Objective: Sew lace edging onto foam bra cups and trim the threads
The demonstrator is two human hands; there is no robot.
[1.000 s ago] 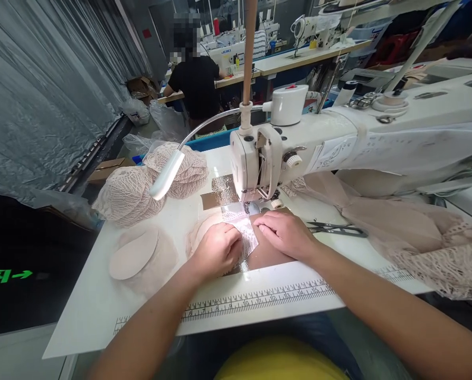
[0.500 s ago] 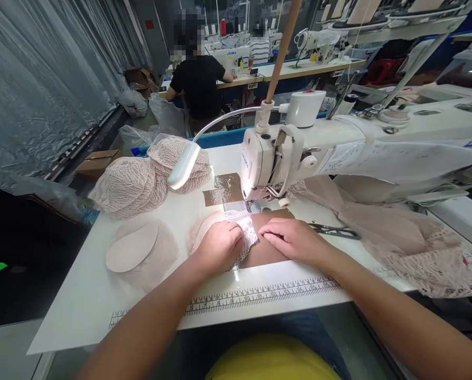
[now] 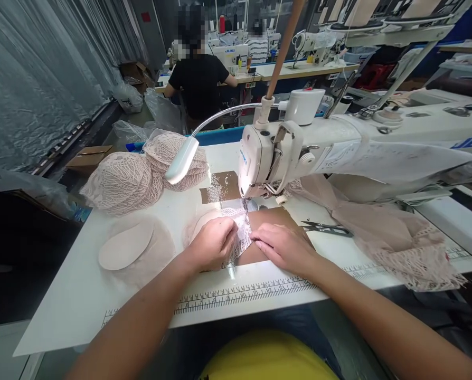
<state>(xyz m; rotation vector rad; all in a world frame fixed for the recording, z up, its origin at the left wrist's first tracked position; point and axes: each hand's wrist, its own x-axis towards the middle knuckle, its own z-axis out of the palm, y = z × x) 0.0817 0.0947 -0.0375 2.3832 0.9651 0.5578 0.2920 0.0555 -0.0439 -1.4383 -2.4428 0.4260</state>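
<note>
A piece of pale lace [image 3: 242, 224] lies in front of the needle of a white sewing machine [image 3: 267, 158]. My left hand [image 3: 212, 244] is curled over its left side, fingers pressed together on the lace and the padded cup under it. My right hand [image 3: 283, 245] lies flat beside it, fingertips pressing on the lace's right edge over a brown patch of the table [image 3: 275, 217]. Both hands touch the fabric just before the presser foot.
Stacked lace cups [image 3: 141, 174] and flat oval pads [image 3: 127, 245] lie at the left. Scissors [image 3: 327, 228] and a heap of beige lace fabric [image 3: 398, 232] lie at the right. A gooseneck lamp [image 3: 182, 158] hangs over the table. A person in black sits at a far table [image 3: 198, 79].
The view has shifted slightly. My right hand has slid left, closer to my left hand, and both have drawn a little toward me on the lace.
</note>
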